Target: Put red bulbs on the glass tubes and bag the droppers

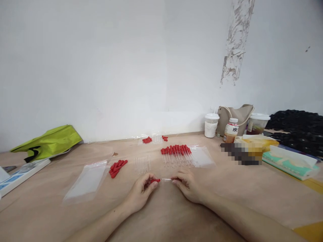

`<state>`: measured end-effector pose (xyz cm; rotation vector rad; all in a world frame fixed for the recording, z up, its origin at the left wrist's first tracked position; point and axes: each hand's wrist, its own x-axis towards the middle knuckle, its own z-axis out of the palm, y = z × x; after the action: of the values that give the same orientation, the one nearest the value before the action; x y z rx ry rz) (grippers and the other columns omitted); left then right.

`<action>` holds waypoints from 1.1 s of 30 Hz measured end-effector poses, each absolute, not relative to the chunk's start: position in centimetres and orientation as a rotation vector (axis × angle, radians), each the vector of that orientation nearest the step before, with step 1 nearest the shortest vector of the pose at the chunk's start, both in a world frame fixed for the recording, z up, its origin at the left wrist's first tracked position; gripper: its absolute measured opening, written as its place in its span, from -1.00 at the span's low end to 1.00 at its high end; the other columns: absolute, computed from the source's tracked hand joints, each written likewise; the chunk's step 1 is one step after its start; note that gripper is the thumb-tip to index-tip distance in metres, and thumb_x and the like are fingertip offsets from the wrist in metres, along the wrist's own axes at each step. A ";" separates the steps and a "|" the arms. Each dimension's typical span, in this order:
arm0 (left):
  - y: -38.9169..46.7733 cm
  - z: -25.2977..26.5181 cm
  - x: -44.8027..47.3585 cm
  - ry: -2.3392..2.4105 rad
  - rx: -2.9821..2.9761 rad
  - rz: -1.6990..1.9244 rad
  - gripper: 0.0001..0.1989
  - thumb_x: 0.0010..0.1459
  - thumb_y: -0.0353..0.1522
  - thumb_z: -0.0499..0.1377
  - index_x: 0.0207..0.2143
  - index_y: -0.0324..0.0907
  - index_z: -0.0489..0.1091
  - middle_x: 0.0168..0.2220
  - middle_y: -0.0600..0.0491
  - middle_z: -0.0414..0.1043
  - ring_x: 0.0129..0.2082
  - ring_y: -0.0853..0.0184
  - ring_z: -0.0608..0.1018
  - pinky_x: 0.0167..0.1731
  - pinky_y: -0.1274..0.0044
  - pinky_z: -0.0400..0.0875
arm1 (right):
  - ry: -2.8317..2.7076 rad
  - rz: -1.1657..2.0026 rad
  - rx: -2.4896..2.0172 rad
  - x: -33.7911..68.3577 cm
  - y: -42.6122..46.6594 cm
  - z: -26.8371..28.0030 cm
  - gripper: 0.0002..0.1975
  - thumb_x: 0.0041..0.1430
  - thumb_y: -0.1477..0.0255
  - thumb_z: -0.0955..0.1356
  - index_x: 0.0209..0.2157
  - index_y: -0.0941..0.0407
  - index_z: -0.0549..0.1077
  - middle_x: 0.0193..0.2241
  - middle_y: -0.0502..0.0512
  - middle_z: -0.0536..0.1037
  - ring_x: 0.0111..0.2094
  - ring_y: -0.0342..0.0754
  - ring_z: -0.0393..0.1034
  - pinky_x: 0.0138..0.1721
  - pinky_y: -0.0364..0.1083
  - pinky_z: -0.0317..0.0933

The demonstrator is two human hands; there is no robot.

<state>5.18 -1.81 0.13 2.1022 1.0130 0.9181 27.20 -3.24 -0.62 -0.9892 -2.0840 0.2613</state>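
Thumb and fingers of the left hand [141,191] pinch a red bulb [155,180], its end pointing right. Opposite it, the right hand [188,187] grasps a clear tube [166,179] between thumb and fingers. Tube and bulb lie nearly in line above the near part of the table [156,220]; their ends are very close, and whether they touch is too small to tell.

Beyond the left hand, loose tubes [142,165] lie side by side in a row, with a heap of spare bulbs [117,168] to their left. Next to that heap lies a flat plastic bag [87,181]. Beyond the right hand, droppers [176,155], red ends toward the wall [121,67], lie close together beside a second plastic bag [205,158]. Farther off, near the wall, is another small group of red bulbs [147,139]. A lidded cup [211,129] and a bottle [230,131] stand at right.
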 end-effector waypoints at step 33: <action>-3.0 0.5 6.0 1.063 2.403 0.793 -0.74 0.12 -0.28 0.03 -0.48 -0.22 0.41 -0.56 0.10 0.32 -0.53 0.41 0.32 -0.52 0.62 0.16 | -2.319 -0.214 -0.954 26.7 -3.7 -0.5 -0.79 0.11 0.50 0.18 -0.39 0.08 0.44 -0.52 0.00 0.42 -0.52 -0.20 0.18 -0.30 -0.06 -0.13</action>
<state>5.98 -3.04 0.53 2.4032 1.0632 0.7926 26.69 -3.75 -0.53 -0.9545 -2.3195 -0.2141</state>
